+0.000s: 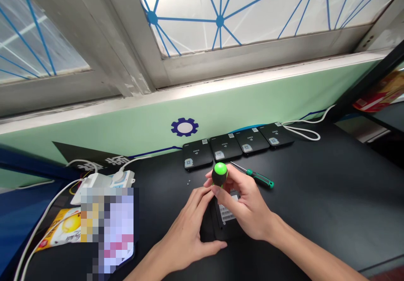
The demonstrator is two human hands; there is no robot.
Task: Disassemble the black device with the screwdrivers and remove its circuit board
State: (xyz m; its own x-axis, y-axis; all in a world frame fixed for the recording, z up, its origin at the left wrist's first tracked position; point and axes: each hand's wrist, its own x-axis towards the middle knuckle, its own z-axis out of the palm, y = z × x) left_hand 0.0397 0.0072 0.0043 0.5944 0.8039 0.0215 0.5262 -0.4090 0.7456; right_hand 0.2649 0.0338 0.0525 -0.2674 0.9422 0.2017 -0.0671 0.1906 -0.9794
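Note:
My right hand (244, 201) grips a stubby screwdriver with a round green-and-black handle (220, 173), its shaft hidden by my fingers. Below it lies a flat black device with a white label (226, 213), mostly covered by my hands. My left hand (186, 230) curls around the device's near left side, its thumb along the lower edge. A thin screwdriver with a green-and-black handle (260, 178) lies on the table beyond my right hand. Tiny screws (188, 182) sit to the far left of the device.
Several similar black devices (198, 154) stand in a row along the back of the black table (315, 201). On the left are a white power strip (102, 184), white cables, a yellow snack packet (59, 232), and a pixelated blurred object (107, 230).

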